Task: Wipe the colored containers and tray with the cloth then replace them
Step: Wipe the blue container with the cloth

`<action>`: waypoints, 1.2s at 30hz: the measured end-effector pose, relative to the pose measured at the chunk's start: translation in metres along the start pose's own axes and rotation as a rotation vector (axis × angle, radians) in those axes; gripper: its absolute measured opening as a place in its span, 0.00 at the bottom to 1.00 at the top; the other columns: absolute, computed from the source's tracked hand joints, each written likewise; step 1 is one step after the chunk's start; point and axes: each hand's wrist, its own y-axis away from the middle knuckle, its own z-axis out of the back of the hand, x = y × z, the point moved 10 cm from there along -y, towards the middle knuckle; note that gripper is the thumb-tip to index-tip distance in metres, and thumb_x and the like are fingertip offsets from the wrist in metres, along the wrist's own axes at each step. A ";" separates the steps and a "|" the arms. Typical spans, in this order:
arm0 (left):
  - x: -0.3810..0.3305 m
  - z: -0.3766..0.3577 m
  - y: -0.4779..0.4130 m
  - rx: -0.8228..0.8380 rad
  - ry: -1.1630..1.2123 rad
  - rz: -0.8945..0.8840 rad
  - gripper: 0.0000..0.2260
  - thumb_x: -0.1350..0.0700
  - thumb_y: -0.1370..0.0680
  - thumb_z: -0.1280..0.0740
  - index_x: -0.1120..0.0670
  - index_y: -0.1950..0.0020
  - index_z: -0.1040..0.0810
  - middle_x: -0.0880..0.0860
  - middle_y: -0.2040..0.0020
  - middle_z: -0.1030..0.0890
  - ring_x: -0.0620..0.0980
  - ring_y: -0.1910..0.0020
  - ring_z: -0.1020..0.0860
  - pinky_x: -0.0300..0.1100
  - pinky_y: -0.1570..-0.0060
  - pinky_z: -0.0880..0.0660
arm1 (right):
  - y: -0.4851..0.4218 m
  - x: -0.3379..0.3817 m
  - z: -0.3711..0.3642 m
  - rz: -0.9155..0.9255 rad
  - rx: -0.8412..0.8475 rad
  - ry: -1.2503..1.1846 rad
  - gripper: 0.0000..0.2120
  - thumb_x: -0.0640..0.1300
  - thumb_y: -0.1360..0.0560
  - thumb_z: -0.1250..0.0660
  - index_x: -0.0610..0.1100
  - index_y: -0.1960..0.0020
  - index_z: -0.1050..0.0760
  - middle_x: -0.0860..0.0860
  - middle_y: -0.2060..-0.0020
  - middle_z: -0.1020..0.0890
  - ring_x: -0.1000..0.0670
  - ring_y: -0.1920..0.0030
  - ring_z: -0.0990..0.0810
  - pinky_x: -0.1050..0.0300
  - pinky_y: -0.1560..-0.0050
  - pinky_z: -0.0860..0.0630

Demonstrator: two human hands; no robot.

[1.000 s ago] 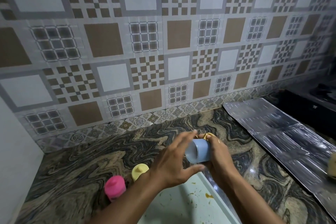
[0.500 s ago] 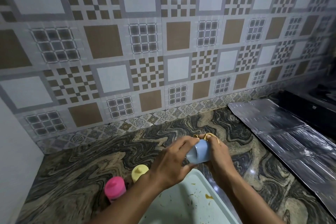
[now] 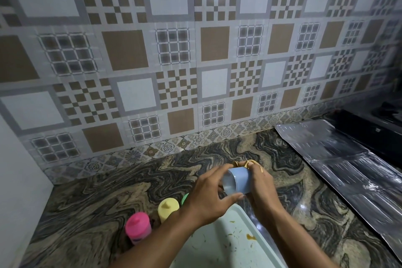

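Note:
A light blue container (image 3: pixel 239 180) lies on its side in the air above the counter, its base towards me. My left hand (image 3: pixel 210 194) holds its base end between fingers and thumb. My right hand (image 3: pixel 261 183) grips the far end together with a yellowish cloth (image 3: pixel 250 163), of which only a strip shows above the fingers. A pale tray (image 3: pixel 219 246) with yellow-brown stains lies below my forearms. A pink container (image 3: pixel 138 227) and a yellow one (image 3: pixel 167 209) stand left of the tray. A green container (image 3: pixel 185 198) peeks from behind my left wrist.
The marbled stone counter (image 3: pixel 108 191) runs to a patterned tiled wall (image 3: pixel 174 61). A sheet of silver foil (image 3: pixel 348 163) covers the counter at right, with a dark stove (image 3: pixel 378 122) behind it. A white panel (image 3: pixel 19 180) closes off the left side.
The blue container has turned a little in my hands, so its base faces me more. Both hands stay in about the same place.

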 end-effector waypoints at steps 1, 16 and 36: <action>-0.002 -0.005 0.000 0.035 -0.018 -0.027 0.30 0.47 0.28 0.25 0.50 0.27 0.30 0.48 0.34 0.24 0.47 0.39 0.23 0.42 0.40 0.25 | -0.001 -0.001 0.000 -0.003 -0.008 -0.010 0.15 0.47 0.23 0.41 0.44 0.57 0.17 0.37 0.56 0.15 0.41 0.59 0.18 0.44 0.59 0.22; -0.004 -0.002 -0.002 0.073 -0.172 -0.082 0.40 0.33 0.28 0.31 0.48 0.21 0.40 0.47 0.28 0.31 0.49 0.32 0.26 0.45 0.35 0.26 | 0.003 -0.001 0.005 0.041 -0.028 0.053 0.15 0.48 0.22 0.41 0.43 0.58 0.19 0.38 0.60 0.17 0.43 0.62 0.21 0.48 0.63 0.24; -0.003 -0.001 0.002 0.063 -0.077 -0.045 0.33 0.37 0.26 0.29 0.48 0.26 0.33 0.48 0.32 0.26 0.46 0.37 0.25 0.47 0.39 0.25 | 0.006 0.001 0.004 0.050 -0.037 0.033 0.15 0.49 0.24 0.40 0.45 0.57 0.17 0.40 0.59 0.16 0.45 0.61 0.20 0.48 0.61 0.25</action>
